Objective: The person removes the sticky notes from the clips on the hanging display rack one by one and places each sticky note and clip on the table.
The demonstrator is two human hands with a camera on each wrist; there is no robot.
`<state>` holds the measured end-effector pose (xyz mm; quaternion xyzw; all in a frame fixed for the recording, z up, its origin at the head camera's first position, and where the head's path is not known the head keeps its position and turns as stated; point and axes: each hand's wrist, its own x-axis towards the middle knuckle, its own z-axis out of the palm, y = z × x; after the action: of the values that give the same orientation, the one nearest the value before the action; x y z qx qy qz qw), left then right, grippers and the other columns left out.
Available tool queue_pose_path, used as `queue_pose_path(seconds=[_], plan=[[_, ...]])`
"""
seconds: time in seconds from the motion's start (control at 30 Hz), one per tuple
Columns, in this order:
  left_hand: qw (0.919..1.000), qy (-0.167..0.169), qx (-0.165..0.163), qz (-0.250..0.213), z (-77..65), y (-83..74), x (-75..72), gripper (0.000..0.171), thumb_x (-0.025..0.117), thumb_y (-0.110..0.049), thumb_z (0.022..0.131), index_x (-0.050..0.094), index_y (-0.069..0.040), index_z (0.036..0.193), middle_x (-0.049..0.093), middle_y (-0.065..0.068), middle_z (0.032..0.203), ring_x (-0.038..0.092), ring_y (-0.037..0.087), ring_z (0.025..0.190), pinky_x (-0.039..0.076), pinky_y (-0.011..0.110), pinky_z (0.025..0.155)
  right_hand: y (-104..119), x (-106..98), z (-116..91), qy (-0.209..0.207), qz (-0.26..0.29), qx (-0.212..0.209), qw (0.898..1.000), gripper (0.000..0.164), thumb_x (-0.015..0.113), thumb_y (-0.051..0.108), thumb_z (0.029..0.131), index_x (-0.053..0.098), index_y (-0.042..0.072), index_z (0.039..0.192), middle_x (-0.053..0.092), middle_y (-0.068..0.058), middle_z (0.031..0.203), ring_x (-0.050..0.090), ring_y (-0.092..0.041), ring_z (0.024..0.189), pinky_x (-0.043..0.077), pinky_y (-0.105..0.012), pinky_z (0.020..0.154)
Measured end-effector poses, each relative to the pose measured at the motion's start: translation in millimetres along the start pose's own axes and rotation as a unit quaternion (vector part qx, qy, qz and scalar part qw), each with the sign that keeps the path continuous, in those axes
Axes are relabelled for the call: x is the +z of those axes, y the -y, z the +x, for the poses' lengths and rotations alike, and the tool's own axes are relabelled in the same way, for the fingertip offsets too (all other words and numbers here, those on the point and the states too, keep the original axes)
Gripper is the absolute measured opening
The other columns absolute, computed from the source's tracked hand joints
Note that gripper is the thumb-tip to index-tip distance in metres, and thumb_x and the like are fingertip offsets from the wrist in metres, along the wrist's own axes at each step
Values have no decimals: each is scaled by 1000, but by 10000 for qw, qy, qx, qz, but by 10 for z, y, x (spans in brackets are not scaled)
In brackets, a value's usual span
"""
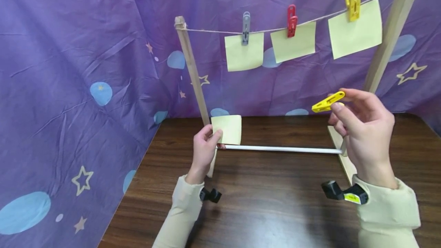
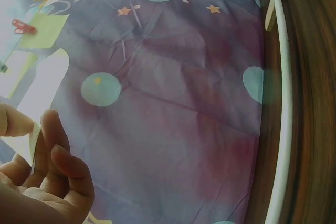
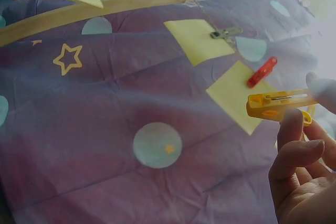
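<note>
Right hand [image 1: 368,129] pinching yellow plastic peg [image 1: 322,106], free of paper. Left hand [image 1: 203,149] pinching pale yellow paper square [image 1: 230,129], slightly curling, below thin twine [image 1: 206,31]. Beyond, three matching sheets [image 1: 244,57] already hanging under grey peg [image 1: 245,30], red peg [image 1: 291,22], second yellow peg [image 1: 355,5]; held fourth not yet hanging. Squared wooden posts [image 1: 191,68] supporting twine; creased purple cloth [image 1: 113,133] hanging behind.
</note>
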<state>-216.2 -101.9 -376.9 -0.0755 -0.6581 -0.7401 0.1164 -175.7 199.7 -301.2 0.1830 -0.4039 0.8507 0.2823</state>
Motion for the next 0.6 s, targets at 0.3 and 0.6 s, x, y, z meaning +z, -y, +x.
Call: queue_pose_path(seconds=[0.3,0.6], plan=[[9998,-132,-133,-12,-59,99,-43,22,57,-3,92,58,18,97,60,0,70,58,9,57,51,23,50,-128,-223,-140,-252,136,214,9994,32,52,-28,81,56,-18,111,68,-17,86,54,-19,48,30,-20,38],[9982,95,-459,-384,-116,154,-32,27,57,-2,90,56,20,106,62,-2,73,61,8,61,51,24,52,-235,-330,-248,-379,-68,438,9983,33,51,-27,82,54,-19,114,69,-16,87,55,-19,50,30,-20,37]])
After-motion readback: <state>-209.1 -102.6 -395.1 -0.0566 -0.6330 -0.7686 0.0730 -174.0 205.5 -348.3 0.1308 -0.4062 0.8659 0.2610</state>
